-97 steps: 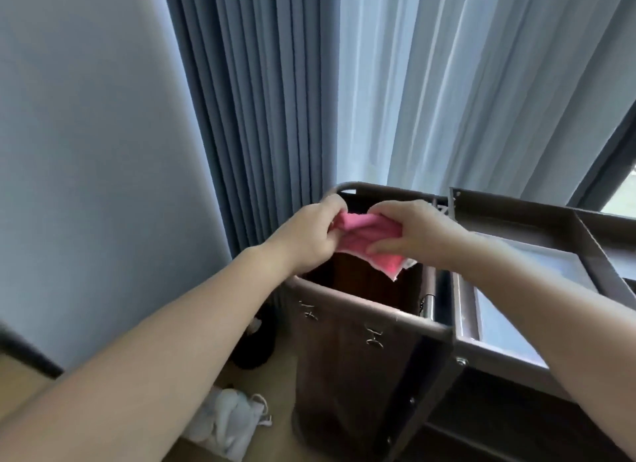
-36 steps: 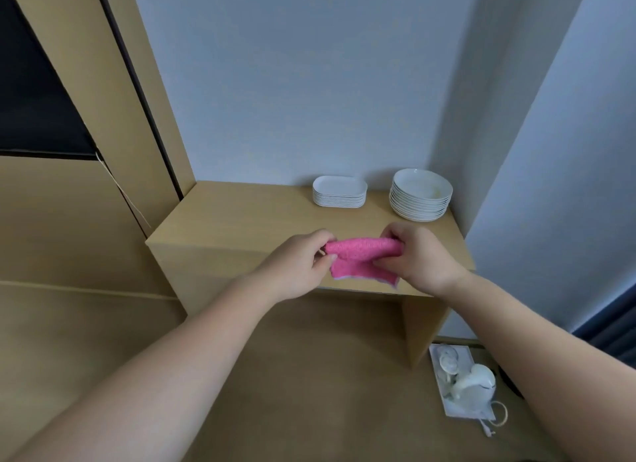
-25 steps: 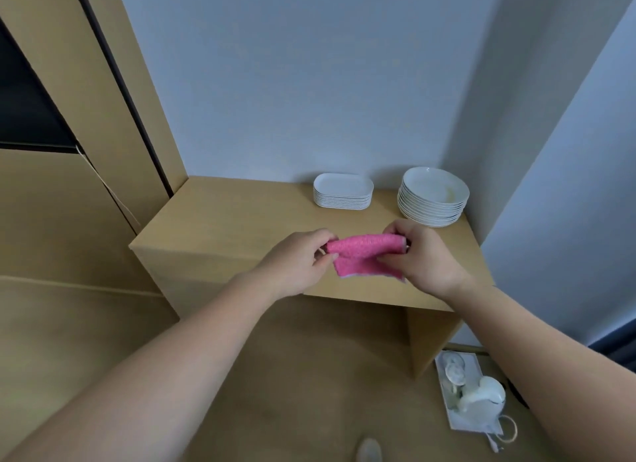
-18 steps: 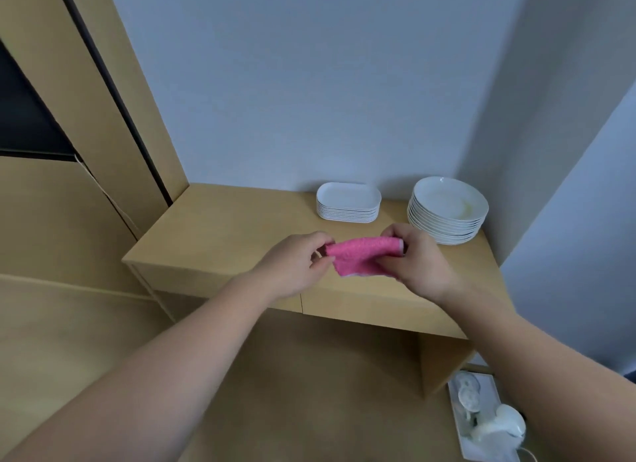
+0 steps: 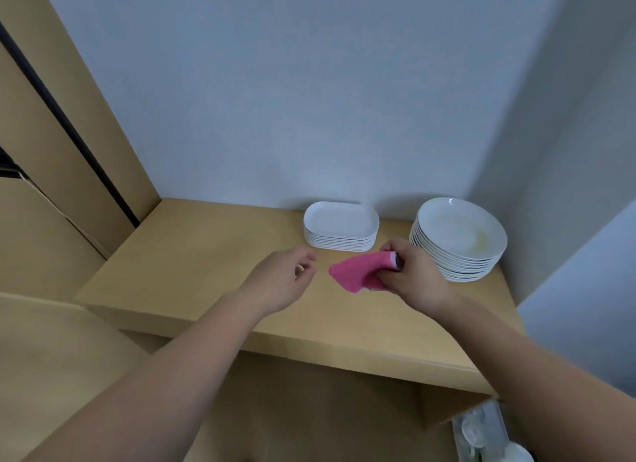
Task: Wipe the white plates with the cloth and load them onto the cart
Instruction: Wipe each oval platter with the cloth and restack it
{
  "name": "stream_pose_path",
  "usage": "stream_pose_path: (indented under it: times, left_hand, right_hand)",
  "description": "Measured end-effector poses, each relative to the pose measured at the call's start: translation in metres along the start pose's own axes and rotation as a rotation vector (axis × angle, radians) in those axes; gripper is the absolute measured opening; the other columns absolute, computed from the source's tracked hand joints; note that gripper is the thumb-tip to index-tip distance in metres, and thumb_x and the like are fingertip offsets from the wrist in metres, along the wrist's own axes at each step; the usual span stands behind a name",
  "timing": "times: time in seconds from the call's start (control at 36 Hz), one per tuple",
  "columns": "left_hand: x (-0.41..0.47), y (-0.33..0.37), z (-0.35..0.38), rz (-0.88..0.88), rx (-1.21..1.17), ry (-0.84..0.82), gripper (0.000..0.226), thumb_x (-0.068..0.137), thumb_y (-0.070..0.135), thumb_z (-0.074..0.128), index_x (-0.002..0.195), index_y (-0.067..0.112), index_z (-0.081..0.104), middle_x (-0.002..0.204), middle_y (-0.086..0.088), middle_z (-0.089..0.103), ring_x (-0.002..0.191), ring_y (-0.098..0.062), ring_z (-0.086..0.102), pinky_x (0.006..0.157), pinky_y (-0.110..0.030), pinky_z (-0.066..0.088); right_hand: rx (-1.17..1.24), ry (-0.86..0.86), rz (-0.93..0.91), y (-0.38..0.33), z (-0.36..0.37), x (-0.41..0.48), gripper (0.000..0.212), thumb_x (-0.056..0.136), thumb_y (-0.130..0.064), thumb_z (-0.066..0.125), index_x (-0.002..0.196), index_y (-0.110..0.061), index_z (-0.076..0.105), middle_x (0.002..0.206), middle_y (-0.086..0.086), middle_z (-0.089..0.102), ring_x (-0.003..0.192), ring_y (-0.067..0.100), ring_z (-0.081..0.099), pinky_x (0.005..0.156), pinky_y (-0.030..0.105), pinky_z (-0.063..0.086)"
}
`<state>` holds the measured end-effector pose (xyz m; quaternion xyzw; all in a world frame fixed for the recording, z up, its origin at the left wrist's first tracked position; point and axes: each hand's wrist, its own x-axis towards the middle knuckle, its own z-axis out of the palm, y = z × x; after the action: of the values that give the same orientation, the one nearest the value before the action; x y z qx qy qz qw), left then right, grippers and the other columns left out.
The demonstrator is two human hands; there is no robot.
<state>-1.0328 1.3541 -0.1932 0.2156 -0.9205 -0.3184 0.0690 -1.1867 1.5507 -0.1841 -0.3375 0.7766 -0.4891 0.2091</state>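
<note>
Now, over the desk [image 5: 192, 255], the left hand [image 5: 282, 282] hovers, its grip loose and empty. Behind it sits a stack of oblong plates [image 5: 340, 227]. Just right, the pink cloth [image 5: 354, 272] hangs bunched in the right hand [image 5: 413, 275], grip tight on it. Far right, stacked round plates [image 5: 457, 237], top one smeared yellow.

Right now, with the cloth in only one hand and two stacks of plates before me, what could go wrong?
1. The right hand, holding the pink cloth, is very close to the tall stack of round plates; a careless swing might knock it.
2. The top round plate has a yellowish smear; a quick wipe may only spread it.
3. The left hand is empty; lifting a plate one-handed could let it slip.
</note>
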Motion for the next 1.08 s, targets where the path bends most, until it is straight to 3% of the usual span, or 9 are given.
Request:
stream_pose_path:
  times: [0.17,0.22,0.33,0.44,0.56,0.67,0.83,0.97,1.08]
  left_hand:
    - [0.059,-0.043,-0.004,-0.015,0.049,-0.038,0.025,0.096,0.033,0.048,0.118,0.028,0.057,0.094,0.022,0.059,0.086,-0.01,0.063,0.078,-0.034,0.054]
    - [0.082,-0.058,-0.007,-0.014,0.084,-0.051,0.022,0.095,0.034,0.046,0.115,0.031,0.056,0.096,0.018,0.063,0.084,-0.013,0.064,0.075,-0.036,0.055]
    - [0.126,-0.084,-0.012,0.003,0.151,-0.059,0.017,0.095,0.035,0.044,0.107,0.03,0.056,0.097,0.013,0.066,0.08,-0.014,0.062,0.071,-0.036,0.054]
    - [0.169,-0.104,-0.014,-0.001,0.225,-0.097,0.018,0.096,0.035,0.041,0.103,0.026,0.054,0.092,0.011,0.065,0.077,-0.017,0.06,0.064,-0.033,0.048]
    - [0.208,-0.116,-0.009,-0.024,0.274,-0.142,0.019,0.097,0.036,0.04,0.09,0.023,0.051,0.08,0.007,0.06,0.068,-0.016,0.056,0.051,-0.029,0.035]
    - [0.234,-0.119,0.008,-0.083,0.29,-0.173,0.018,0.098,0.036,0.044,0.093,0.019,0.048,0.083,0.005,0.054,0.073,-0.02,0.053,0.056,-0.03,0.034]
    - [0.255,-0.126,0.031,-0.256,0.22,-0.2,0.02,0.097,0.035,0.05,0.095,0.015,0.045,0.086,0.0,0.054,0.079,-0.024,0.054,0.064,-0.031,0.039]
    - [0.261,-0.127,0.042,-0.311,0.249,-0.222,0.023,0.097,0.037,0.049,0.09,0.015,0.05,0.083,0.0,0.055,0.078,-0.024,0.054,0.063,-0.03,0.039]
    - [0.264,-0.123,0.049,-0.336,0.246,-0.22,0.026,0.099,0.033,0.045,0.08,0.016,0.049,0.077,0.002,0.053,0.072,-0.021,0.053,0.058,-0.028,0.037]
  right_hand:
    - [-0.088,0.084,0.078,0.008,0.008,0.041,0.022,0.073,0.0,0.061,0.076,-0.021,0.056,0.051,-0.016,0.055,0.046,0.004,0.045,0.042,0.02,0.037]
    - [-0.103,0.118,0.114,0.007,0.012,0.054,0.022,0.072,0.0,0.061,0.074,-0.021,0.056,0.054,-0.013,0.059,0.046,0.005,0.05,0.041,0.019,0.037]
    - [-0.144,0.194,0.169,0.009,0.023,0.077,0.03,0.07,-0.001,0.069,0.073,-0.029,0.058,0.066,0.002,0.067,0.065,0.022,0.068,0.047,0.026,0.045]
    - [-0.159,0.263,0.224,0.013,0.033,0.093,0.038,0.068,-0.001,0.072,0.073,-0.035,0.058,0.062,-0.011,0.065,0.056,0.005,0.063,0.044,0.02,0.044]
    - [-0.137,0.306,0.281,0.022,0.042,0.101,0.032,0.069,-0.003,0.071,0.077,-0.032,0.059,0.068,-0.006,0.069,0.07,0.021,0.071,0.064,0.048,0.057]
    - [-0.124,0.315,0.287,0.028,0.046,0.112,0.028,0.071,-0.01,0.071,0.08,-0.033,0.058,0.071,-0.007,0.07,0.075,0.03,0.07,0.067,0.055,0.056]
    - [-0.148,0.288,0.288,0.039,0.043,0.131,0.033,0.073,-0.008,0.075,0.079,-0.036,0.058,0.07,-0.012,0.068,0.072,0.025,0.069,0.063,0.046,0.055]
    - [-0.152,0.22,0.3,0.051,0.032,0.141,0.03,0.071,-0.012,0.079,0.08,-0.031,0.058,0.07,-0.005,0.069,0.072,0.025,0.068,0.062,0.044,0.053]
    - [-0.152,0.188,0.312,0.06,0.024,0.148,0.03,0.071,-0.013,0.08,0.078,-0.032,0.058,0.069,-0.003,0.068,0.067,0.025,0.063,0.052,0.037,0.049]
